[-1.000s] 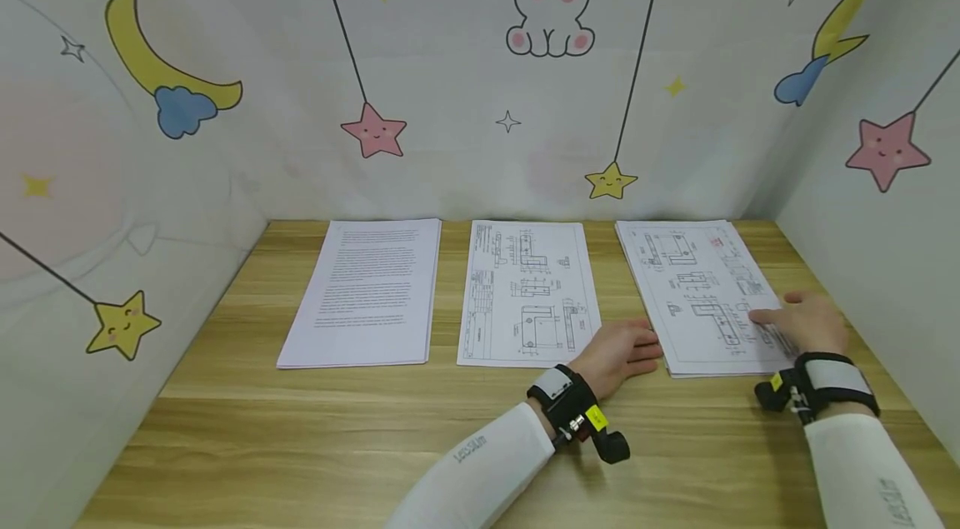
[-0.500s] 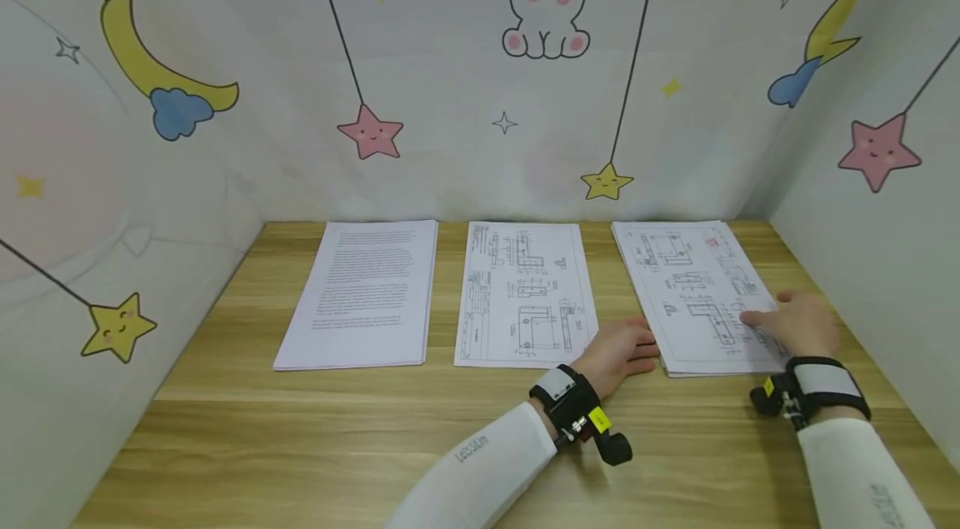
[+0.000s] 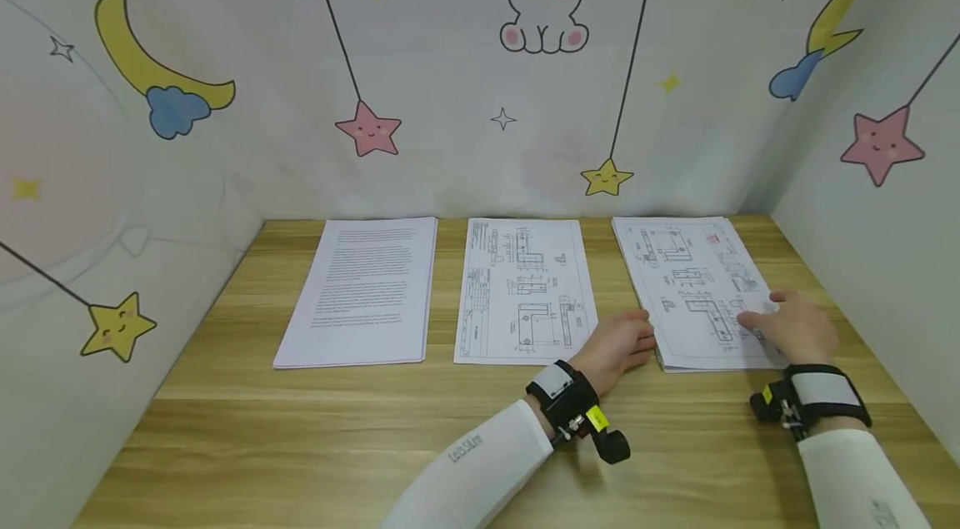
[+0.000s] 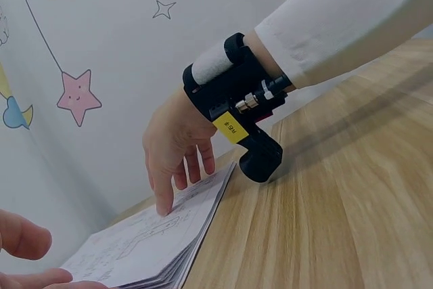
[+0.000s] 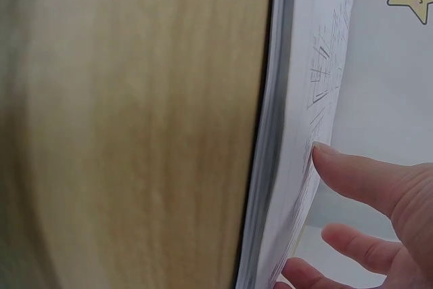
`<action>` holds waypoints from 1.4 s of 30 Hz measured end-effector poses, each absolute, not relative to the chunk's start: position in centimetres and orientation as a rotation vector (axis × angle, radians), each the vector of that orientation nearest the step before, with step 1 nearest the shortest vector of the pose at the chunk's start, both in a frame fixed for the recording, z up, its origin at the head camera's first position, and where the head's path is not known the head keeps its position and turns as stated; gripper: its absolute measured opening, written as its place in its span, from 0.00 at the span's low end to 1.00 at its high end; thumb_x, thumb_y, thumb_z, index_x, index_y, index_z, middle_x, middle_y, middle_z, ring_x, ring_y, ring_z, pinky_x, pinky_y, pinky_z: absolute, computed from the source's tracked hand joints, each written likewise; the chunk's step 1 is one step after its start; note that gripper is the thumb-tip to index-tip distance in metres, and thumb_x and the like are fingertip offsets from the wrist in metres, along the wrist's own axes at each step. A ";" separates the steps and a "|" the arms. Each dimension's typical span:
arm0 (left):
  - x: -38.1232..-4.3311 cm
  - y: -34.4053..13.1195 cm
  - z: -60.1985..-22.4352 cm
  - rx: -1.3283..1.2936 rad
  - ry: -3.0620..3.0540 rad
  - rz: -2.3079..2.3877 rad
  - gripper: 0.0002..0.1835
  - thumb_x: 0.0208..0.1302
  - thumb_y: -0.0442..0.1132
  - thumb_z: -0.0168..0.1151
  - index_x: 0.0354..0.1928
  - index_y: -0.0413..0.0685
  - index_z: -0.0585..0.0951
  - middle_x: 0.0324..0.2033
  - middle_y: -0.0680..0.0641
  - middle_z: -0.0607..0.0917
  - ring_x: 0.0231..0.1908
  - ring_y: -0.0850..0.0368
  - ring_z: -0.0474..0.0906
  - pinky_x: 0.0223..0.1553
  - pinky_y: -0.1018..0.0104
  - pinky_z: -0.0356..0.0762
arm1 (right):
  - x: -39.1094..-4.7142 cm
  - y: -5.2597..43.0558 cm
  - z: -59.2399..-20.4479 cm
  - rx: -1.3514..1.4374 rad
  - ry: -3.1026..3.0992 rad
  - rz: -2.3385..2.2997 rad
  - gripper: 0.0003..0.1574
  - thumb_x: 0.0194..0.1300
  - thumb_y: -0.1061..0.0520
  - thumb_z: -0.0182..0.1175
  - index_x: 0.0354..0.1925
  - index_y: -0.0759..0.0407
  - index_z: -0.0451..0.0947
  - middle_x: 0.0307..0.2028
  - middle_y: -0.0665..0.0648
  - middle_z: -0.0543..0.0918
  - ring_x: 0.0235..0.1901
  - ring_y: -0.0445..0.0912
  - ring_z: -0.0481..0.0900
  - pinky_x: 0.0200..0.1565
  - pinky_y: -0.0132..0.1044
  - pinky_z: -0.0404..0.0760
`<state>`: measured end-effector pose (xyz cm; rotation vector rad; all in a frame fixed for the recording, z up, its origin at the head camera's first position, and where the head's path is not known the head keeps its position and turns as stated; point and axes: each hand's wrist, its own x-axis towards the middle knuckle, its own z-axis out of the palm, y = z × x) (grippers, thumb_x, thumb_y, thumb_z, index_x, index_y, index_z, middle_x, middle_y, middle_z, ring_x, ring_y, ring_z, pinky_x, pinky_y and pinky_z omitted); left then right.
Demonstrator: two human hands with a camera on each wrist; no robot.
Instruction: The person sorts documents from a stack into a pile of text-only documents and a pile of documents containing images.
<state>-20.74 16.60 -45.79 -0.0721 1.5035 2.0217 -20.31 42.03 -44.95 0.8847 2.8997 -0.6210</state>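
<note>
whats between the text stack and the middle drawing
Only bare table separates the text stack from the middle drawing; the head view shows it.

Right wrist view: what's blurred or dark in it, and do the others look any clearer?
Right wrist: tabletop blurred, darker at far left. Left wrist: drawing stack clearer, near page edges distinct. Head: fairly even light, soft shadows on the tabletop; middle drawing shows outlines, small print unreadable.

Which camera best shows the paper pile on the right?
The head view: nearly the whole pile shows from above, drawings too. The left wrist view shows it slanted; the right wrist view, just an edge and some drawings.
</note>
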 end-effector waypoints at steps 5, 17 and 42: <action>-20.7 16.8 -45.6 -0.079 1.493 2.032 0.23 0.66 0.33 0.57 0.64 0.40 0.75 0.54 0.42 0.83 0.57 0.51 0.79 0.63 0.51 0.76 | -20.1 42.0 -45.0 0.861 2.893 -0.613 0.46 0.63 0.47 0.64 0.66 0.75 0.61 0.61 0.82 0.66 0.48 0.68 0.67 0.47 0.58 0.72; -21.3 18.5 -46.6 -0.144 1.393 2.085 0.19 0.69 0.32 0.54 0.60 0.37 0.74 0.48 0.39 0.83 0.49 0.50 0.81 0.58 0.53 0.79 | -20.2 41.1 -45.4 0.827 2.898 -0.667 0.44 0.64 0.46 0.61 0.66 0.75 0.62 0.62 0.82 0.66 0.51 0.68 0.68 0.50 0.60 0.71; -22.0 16.3 -46.3 0.049 1.635 1.927 0.20 0.64 0.27 0.53 0.58 0.41 0.76 0.45 0.45 0.85 0.47 0.51 0.84 0.49 0.53 0.85 | -19.0 41.1 -44.3 0.641 2.948 -0.717 0.40 0.72 0.42 0.51 0.65 0.74 0.63 0.57 0.82 0.69 0.51 0.72 0.71 0.47 0.61 0.74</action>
